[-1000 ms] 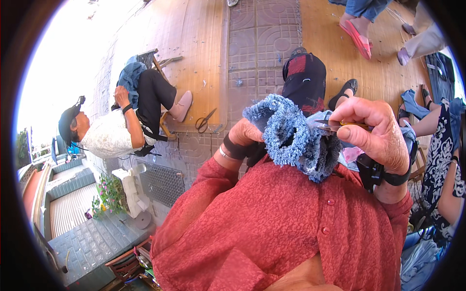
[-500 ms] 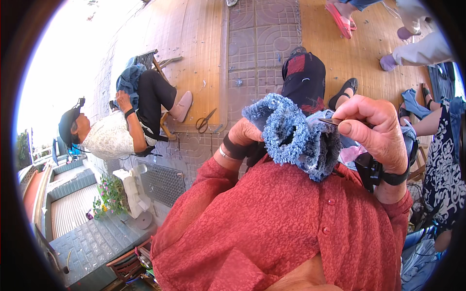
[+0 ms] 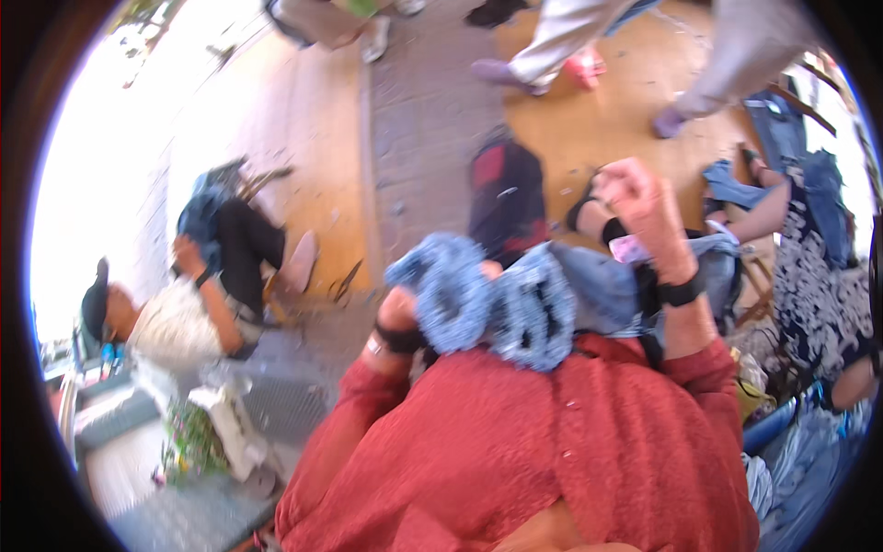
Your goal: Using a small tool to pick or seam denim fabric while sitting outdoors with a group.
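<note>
A fluffy blue looped-pile textile (image 3: 452, 308) bunches in front of my red shirt, with a second shaggy ring (image 3: 533, 308) beside it. My left hand (image 3: 398, 310) grips it from the left, most of its fingers hidden behind the pile; one fingertip shows between the two rings. To the right, my right hand (image 3: 636, 198) is raised off the textile with its fingers curled together. Blur hides what lies in its grasp. Faded denim (image 3: 598, 281) spreads over my lap below that hand, near a small pink patch (image 3: 630, 248).
On the left a seated person (image 3: 175, 322) holds denim, with scissors (image 3: 346, 281) on the mat nearby. People's legs (image 3: 575, 37) stand on the wooden-looking mat ahead. At right sit a person in a patterned dress (image 3: 819, 276) and a denim heap (image 3: 809, 488).
My right hand has lifted away from the textile, and the dark pointed metal tool in its pinch no longer shows. The textile has turned and shifted left. The view has swung; legs ahead have moved.
</note>
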The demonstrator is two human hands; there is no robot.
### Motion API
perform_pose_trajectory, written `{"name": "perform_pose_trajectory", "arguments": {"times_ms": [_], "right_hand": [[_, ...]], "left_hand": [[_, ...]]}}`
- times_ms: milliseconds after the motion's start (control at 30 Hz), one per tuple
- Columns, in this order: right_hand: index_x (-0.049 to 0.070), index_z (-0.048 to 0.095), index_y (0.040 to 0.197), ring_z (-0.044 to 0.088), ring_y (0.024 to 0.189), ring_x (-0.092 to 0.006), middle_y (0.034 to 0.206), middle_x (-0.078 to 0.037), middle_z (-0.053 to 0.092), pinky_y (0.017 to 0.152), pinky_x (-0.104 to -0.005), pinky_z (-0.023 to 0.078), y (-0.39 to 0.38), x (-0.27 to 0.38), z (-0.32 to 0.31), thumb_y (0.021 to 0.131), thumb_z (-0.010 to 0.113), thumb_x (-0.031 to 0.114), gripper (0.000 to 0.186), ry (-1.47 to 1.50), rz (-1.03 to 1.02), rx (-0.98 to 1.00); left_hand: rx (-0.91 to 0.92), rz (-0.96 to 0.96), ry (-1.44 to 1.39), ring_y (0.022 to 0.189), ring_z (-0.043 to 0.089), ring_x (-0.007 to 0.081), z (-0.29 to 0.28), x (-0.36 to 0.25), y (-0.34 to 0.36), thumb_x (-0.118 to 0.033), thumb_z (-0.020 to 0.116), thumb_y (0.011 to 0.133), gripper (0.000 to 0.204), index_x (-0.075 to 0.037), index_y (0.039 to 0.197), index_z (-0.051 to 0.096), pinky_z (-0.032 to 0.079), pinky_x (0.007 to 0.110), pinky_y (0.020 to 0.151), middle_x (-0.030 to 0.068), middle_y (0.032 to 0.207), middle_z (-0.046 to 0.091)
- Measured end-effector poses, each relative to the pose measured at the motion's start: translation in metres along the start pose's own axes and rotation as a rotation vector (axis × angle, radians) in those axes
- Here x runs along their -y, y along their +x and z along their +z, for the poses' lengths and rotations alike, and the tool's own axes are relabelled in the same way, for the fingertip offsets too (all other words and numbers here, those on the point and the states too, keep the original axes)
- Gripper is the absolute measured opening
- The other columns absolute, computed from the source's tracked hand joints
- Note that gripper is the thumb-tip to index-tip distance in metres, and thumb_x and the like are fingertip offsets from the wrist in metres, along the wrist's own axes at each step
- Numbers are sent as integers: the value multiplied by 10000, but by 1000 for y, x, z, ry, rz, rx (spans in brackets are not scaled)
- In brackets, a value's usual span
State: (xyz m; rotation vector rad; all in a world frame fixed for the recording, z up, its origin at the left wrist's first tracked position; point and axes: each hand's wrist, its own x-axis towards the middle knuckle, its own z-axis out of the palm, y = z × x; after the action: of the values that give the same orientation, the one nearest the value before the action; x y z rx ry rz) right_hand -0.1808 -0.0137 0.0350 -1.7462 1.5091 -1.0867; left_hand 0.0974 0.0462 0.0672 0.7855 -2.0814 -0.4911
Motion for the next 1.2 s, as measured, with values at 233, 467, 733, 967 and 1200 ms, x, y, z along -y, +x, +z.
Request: {"name": "perform_pose_trajectory", "arguments": {"times_ms": [233, 467, 733, 967, 1200], "right_hand": [[-11, 614, 910, 597, 786, -306, 823, -193, 601, 692, -360, 468, -39, -36, 12, 688, 688, 326, 410, -105, 238, 248], [24, 630, 832, 592, 661, -219, 700, -130, 612, 601, -330, 456, -77, -88, 35, 702, 675, 248, 263, 16, 562, 342], [15, 617, 866, 595, 703, -236, 741, -136, 613, 627, -353, 463, -86, -90, 31, 751, 626, 298, 306, -12, 533, 330], [-6, 594, 836, 577, 560, -207, 629, -105, 586, 488, -327, 450, -97, -84, 38, 771, 613, 264, 279, 81, 481, 257], [-8, 593, 757, 568, 524, -169, 591, -82, 578, 462, -305, 441, -91, -67, 27, 745, 626, 224, 235, 124, 517, 356]], "left_hand": [[134, -311, 70, 939, 553, 264, 30, 79, -83, -174, 680, 704, 476, 2, 1102, 486, 453, 401, 853, 108, 1075, 534], [-139, -848, -1485, 947, 553, 268, 28, 27, -21, -147, 711, 599, 593, -35, 1134, 479, 460, 385, 850, 104, 1051, 557], [-145, -836, -1482, 1019, 516, 264, 33, 21, -18, -152, 655, 650, 586, -78, 1197, 455, 395, 402, 932, 76, 1112, 539], [-131, -822, -1475, 1021, 520, 264, 27, 11, -28, -162, 633, 669, 566, -91, 1201, 456, 399, 407, 930, 81, 1131, 535], [-213, -808, -1486, 998, 541, 256, 27, 3, -27, -121, 653, 653, 530, -78, 1156, 492, 412, 387, 921, 80, 1088, 567]]}}
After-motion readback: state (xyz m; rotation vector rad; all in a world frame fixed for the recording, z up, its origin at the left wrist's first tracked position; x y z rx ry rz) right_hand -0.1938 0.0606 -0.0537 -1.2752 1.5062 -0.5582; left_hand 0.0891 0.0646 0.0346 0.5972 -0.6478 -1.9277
